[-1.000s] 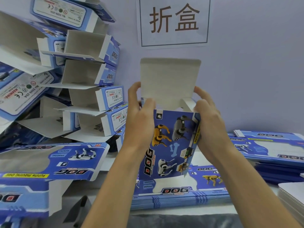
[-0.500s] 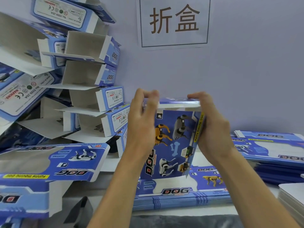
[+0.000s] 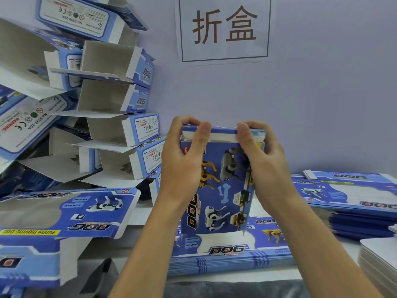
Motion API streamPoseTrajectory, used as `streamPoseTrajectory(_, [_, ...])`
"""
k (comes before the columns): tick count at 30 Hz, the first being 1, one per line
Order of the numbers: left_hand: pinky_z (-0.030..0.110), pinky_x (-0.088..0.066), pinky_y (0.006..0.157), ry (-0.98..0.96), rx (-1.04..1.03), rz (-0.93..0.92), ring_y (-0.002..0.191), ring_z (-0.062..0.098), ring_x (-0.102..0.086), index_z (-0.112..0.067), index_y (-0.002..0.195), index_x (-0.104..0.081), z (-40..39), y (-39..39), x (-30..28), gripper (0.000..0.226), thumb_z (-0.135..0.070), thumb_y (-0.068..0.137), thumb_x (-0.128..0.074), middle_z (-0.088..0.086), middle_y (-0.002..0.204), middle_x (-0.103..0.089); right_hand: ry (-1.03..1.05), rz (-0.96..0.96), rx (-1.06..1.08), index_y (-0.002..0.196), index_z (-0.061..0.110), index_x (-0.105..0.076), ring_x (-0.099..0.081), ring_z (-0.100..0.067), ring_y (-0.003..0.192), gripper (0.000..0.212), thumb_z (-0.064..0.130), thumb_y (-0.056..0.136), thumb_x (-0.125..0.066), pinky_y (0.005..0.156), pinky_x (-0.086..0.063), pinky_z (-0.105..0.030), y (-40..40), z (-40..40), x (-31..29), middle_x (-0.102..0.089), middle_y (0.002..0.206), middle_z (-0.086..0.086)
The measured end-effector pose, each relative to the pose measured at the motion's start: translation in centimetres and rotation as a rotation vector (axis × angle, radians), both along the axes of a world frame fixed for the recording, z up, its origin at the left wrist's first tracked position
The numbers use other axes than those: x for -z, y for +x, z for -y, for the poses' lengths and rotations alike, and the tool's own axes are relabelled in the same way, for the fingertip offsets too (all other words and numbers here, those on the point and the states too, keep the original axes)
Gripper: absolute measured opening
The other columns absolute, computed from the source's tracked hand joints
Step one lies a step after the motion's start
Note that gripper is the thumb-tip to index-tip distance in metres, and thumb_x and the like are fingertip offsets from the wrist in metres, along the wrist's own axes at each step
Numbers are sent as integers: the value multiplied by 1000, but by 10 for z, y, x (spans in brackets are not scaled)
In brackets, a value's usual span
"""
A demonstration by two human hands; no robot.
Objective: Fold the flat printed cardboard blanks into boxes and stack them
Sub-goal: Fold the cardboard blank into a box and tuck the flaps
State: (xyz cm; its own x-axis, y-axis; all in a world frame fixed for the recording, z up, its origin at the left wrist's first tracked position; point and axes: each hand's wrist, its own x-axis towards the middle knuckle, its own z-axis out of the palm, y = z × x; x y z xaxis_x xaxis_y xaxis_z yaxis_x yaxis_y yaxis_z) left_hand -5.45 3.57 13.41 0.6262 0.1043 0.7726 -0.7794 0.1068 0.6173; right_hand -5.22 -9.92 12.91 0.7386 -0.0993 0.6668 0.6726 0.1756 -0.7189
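Currently, at the far left, a stack of folded boxes (image 3: 120,125) leans against the wall, open ends facing out, with more folded boxes (image 3: 64,214) lying in front of it on the bench (image 3: 236,276). Moving right, the left hand (image 3: 182,166) grips the upper left corner of the box in work (image 3: 219,181), thumb pressing on the white tuck strip of the top flap, fingers curled over the top edge. The box is held upright in the air above a pile of flat blanks (image 3: 232,252) at bench centre. The right hand (image 3: 264,160) grips the upper right corner likewise, thumb on the flap edge, fingers wrapped behind. The flap appears nearly seated but not fully tucked; the white strip is exposed. Judged from its thin walls, the box is light, moderately stiff along creases and easily dented on open panels; it should be held at corners and folded edges, not mid-panel, and the tuck strip guided in with even thumb pressure to avoid buckling. Further right, a second pile of flat blanks (image 3: 352,194) rests on the bench, and a stack of white sheets (image 3: 380,259) sits at the far right edge. A printed sign (image 3: 224,29) hangs on the wall above.
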Motion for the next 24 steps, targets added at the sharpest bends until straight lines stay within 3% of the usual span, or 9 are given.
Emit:
streamPoseTrajectory(3, [19, -55, 56, 20, 4, 1, 81, 16, -74, -31, 98, -54, -2, 0, 0, 17, -44, 87, -56, 2, 94, -65, 31, -28, -69, 86, 31, -64, -71, -26, 79, 24, 49, 71, -70, 72, -59, -46, -1, 2, -1, -70, 88, -10])
streamPoseTrajectory(6, [21, -56, 57, 32, 10, -16, 86, 17, -74, -35, 98, -57, -4, 0, 3, 11, -43, 90, -58, 4, 108, -65, 39, -69, -156, 89, 27, -64, -73, -28, 79, 21, 39, 77, -78, 65, -61, -41, 0, 8, -2, -73, 87, -9])
streamPoseTrajectory(13, [29, -57, 61, 41, 73, -80, 94, 28, -73, -35, 91, -63, -7, 3, 5, 5, -34, 90, -59, 14, 116, -63, 7, -101, -275, 91, 23, -63, -72, -32, 81, 11, 24, 81, -67, 66, -59, -43, 3, 16, 1, -71, 91, -9])
streamPoseTrajectory(16, [32, -60, 62, 1, 153, -125, 90, 26, -75, -37, 92, -66, -10, 2, 4, 2, -36, 90, -66, 5, 106, -70, -7, -78, -328, 107, 25, -61, -73, -33, 90, 23, 27, 84, -66, 71, -61, -45, 4, 19, 4, -73, 104, -10])
streamPoseTrajectory(20, [37, -62, 65, -34, 130, -137, 93, 28, -74, -39, 89, -67, -11, 3, 0, 8, -44, 86, -62, 13, 121, -63, 35, -29, -416, 129, 31, -59, -69, -33, 103, 52, 17, 81, -70, 75, -60, -39, 4, 25, 6, -53, 138, -20])
streamPoseTrajectory(22, [41, -62, 71, 16, 99, -106, 104, 32, -70, -41, 87, -67, -11, 3, 0, 9, -47, 83, -62, 14, 129, -57, 23, -12, -382, 125, 28, -62, -70, -32, 102, 46, 14, 81, -71, 72, -60, -35, 5, 26, 6, -61, 130, -17])
streamPoseTrajectory(24, [43, -61, 75, 89, 63, -63, 110, 33, -67, -42, 89, -67, -11, 2, 2, 14, -48, 77, -71, 4, 136, -53, 18, -7, -317, 115, 24, -65, -72, -30, 96, 36, 15, 80, -70, 68, -60, -33, 4, 24, 6, -71, 114, -11])
